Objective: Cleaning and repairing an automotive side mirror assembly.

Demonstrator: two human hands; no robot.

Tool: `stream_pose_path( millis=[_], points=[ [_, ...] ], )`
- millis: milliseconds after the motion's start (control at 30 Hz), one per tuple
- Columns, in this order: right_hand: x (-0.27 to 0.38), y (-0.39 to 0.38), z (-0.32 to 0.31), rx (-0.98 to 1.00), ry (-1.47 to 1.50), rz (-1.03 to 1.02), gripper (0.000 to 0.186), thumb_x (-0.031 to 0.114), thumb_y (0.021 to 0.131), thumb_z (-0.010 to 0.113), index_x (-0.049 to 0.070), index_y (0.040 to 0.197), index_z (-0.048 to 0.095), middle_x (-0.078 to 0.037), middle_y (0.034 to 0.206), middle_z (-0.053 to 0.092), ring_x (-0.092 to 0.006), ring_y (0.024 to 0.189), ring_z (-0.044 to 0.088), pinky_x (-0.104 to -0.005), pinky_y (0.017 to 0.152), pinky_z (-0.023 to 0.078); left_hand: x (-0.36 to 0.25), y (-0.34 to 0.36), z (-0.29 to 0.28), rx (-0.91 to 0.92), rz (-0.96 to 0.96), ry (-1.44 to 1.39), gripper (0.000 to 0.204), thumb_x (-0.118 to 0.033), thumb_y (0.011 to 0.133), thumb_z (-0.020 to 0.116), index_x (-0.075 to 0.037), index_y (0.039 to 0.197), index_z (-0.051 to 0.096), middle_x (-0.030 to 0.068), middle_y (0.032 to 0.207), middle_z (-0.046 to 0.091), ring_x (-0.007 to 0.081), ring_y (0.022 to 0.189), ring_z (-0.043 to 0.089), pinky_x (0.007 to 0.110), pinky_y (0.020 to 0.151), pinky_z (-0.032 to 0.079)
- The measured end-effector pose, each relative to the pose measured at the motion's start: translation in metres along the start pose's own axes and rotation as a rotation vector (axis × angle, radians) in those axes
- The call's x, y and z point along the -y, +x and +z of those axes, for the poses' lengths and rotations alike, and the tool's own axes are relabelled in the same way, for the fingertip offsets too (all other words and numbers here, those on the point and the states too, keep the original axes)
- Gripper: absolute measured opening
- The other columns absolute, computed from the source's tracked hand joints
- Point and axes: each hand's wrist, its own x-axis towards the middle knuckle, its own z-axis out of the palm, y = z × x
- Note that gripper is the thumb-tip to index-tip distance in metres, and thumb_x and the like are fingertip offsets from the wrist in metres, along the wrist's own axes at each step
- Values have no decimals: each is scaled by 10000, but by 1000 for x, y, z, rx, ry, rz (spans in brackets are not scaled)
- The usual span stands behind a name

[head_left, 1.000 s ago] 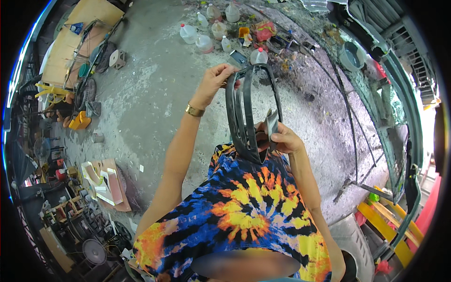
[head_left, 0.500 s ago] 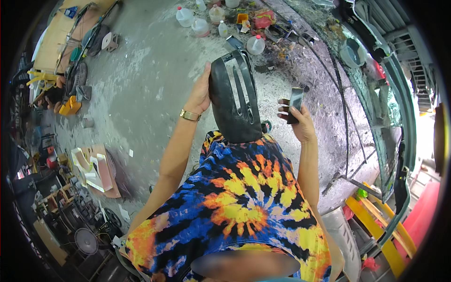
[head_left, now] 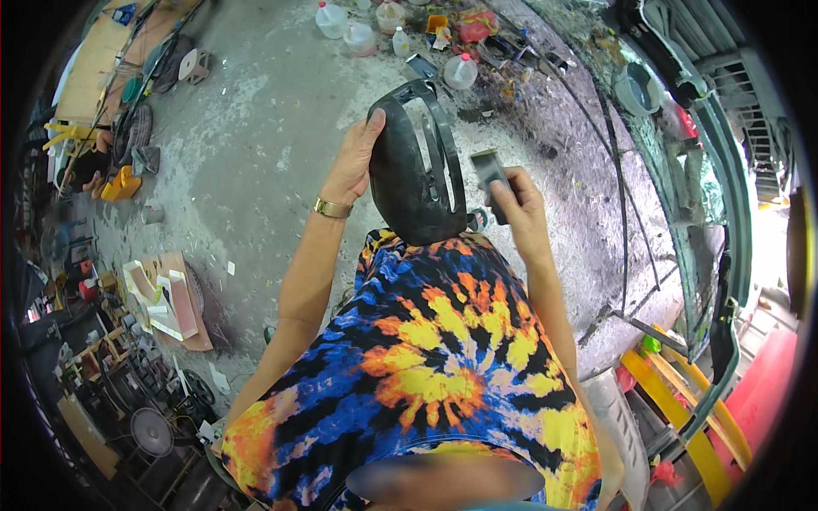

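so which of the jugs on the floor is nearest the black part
The rightmost jug, red-capped, just past the far end of the black part; the other jugs stand farther off, up and left.

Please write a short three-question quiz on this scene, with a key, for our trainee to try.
1. Multiple choice: what does the left hand hold? A) a jug; B) the black part; C) a stool.
2. True or false: the right hand holds a flat piece.
3. Short answer: on which wrist is the gold band?

Key: 1. B. 2. True. 3. The left.
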Motion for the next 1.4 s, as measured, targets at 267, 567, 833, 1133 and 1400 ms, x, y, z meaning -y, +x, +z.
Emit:
stream_pose_path(
  millis=[267,567,833,1133,1400],
  points=[
    [8,4,32,-192,-496,-421,148,79,863,668,7,989,635,-120,843,565,-258,762,580,-324,695,458,18,-19,26,-114,111,-93,418,-386,958,610,-6,1132,616,37,1053,672,108,915,620,267,843,502],
    [-1,10,41,-245,-710,-497,157,55,817,679,37,969,646,-123,853,567,-313,801,598,-390,689,490,22,-29,46,-168,179,-69,375,-346,962,615,-6,1122,618,36,1045,673,99,900,619,256,834,497],
    [15,11,41,-208,-861,-598,131,50,814,667,43,940,636,-110,830,546,-300,783,590,-398,660,492,28,-29,61,-223,251,39,301,-318,943,660,-23,972,607,-29,897,606,40,785,493,213,714,435],
    [12,-1,34,-180,-878,-528,97,52,826,640,28,917,616,-135,818,527,-332,769,579,-419,644,484,31,-30,64,-185,274,92,336,-339,953,640,-9,1013,614,-23,900,611,48,785,510,219,688,448],
    [6,-8,26,-140,-818,-467,116,33,836,628,6,948,641,-136,807,546,-345,746,582,-417,656,475,29,-28,61,-156,237,70,345,-320,989,576,-8,1129,615,40,1060,669,108,892,613,258,803,493]
  ],
)
